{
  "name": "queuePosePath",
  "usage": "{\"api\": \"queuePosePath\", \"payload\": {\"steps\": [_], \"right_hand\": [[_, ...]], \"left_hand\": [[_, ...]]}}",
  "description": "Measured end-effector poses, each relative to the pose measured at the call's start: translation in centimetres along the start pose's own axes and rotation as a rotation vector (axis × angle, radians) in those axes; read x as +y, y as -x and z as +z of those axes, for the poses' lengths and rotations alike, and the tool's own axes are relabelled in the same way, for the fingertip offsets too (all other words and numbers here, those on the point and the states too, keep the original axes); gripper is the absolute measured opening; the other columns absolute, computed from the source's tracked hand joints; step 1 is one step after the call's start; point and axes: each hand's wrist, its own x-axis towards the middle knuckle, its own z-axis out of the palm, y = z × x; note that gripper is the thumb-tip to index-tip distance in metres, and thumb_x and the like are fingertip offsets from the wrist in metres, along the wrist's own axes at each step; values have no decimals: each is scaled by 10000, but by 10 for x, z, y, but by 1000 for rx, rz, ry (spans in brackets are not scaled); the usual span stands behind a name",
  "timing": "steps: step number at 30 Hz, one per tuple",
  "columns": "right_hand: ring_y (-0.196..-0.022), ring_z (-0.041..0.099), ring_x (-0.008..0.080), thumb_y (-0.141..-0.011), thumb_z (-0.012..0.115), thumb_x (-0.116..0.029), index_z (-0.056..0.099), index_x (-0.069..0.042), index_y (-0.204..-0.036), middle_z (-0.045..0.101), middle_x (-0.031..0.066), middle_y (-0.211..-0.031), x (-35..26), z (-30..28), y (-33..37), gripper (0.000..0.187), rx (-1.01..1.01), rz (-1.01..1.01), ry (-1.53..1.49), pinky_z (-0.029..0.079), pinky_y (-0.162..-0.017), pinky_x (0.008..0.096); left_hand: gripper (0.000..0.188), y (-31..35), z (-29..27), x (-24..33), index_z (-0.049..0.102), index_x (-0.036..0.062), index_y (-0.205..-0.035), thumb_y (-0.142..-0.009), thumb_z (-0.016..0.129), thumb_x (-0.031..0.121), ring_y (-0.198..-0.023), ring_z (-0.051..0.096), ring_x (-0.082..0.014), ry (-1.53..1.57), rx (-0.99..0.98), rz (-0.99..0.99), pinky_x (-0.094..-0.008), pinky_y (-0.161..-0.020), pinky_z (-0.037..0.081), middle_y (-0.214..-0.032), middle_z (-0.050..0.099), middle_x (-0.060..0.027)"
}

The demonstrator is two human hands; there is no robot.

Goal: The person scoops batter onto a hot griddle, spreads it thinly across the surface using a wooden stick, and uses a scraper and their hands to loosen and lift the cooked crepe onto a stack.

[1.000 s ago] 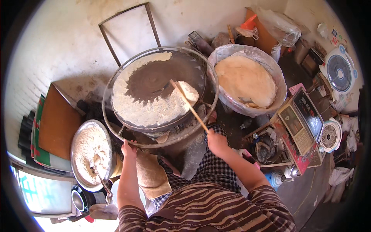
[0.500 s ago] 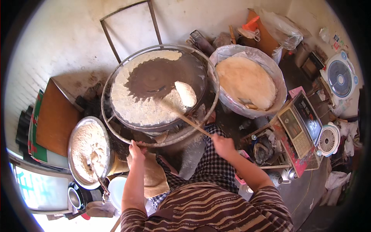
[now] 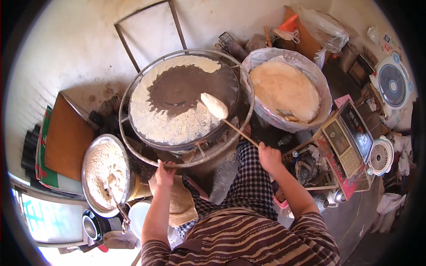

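My right hand [image 3: 270,158] is closed around a thin wooden stick [image 3: 242,133]. Its far end meets a pale, elongated lump of dough [image 3: 214,106] on the right side of a round, dark griddle [image 3: 171,91]. A thin, rough layer of batter [image 3: 155,122] covers the griddle's left and near parts, while the middle and right show dark metal. At the near side, my left hand [image 3: 165,174] grips the metal ring [image 3: 133,153] around the griddle. Part of its fingers is hidden by the rim.
Left of the griddle stands a metal basin [image 3: 127,188] of batter with a ladle [image 3: 116,203] in it. A plastic-lined tub [image 3: 326,104] of stacked flatbreads [image 3: 284,91] sits to the right. Beyond it are a scale [image 3: 341,144] and two fans [image 3: 392,86].
My right hand has moved right and slightly up, drawing the stick back toward the dough lump. The ring has turned a little, and a spoke now shows at its near right.
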Motion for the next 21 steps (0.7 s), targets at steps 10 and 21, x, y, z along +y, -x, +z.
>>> {"api": "queuePosePath", "payload": {"steps": [10, 21], "right_hand": [[-672, 673, 342, -902, 478, -183, 491, -31, -952, 658, 201, -735, -13, 9, 2, 160, 4, -117, -24, 526, -597, 460], [-691, 681, 340, -868, 493, -150, 500, -19, -943, 661, 193, -707, -41, 7, 2, 150, -16, -266, -93, 529, -592, 458]], "left_hand": [[315, -11, -7, 7, 443, 75, -1053, -969, 491, 375, -858, 638, -312, -115, 114, 74, -489, -710, 540, -949, 583, -116], [412, -31, -13, 23, 510, 58, -1068, -932, 548, 445, -877, 615, -273, 40, 212, 53, -433, -736, 544, -960, 593, -108]]}}
